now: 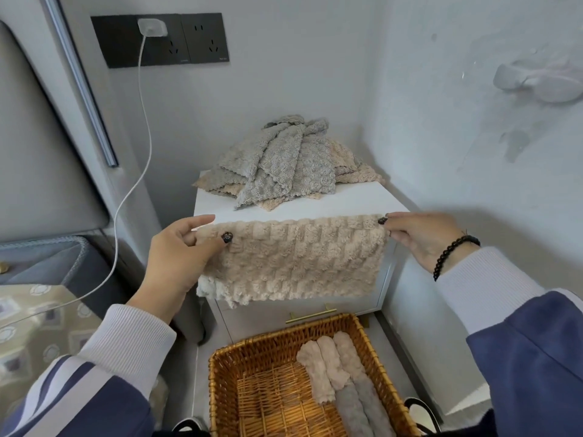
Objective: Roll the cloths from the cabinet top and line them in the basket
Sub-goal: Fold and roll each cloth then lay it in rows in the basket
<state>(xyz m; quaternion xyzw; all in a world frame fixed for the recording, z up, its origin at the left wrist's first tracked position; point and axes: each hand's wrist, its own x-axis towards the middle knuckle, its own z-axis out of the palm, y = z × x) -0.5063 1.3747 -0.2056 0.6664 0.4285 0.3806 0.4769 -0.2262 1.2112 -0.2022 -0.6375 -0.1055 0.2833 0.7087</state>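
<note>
Stretching a fluffy beige ribbed cloth [291, 260] flat before it is rolled.

The cloth is pinched at its top corners by the left hand [183, 250] and the right hand [422, 236], so that it hangs straight between them, probably to be smoothed for rolling. Beyond the hands, a heap of grey and beige cloths [284, 162] waits on the white cabinet top [347, 197]. Below the hands, rolled cloths [340, 373] are lined against the right wall of the woven wicker basket [227, 389], leaving room beside them.
</note>
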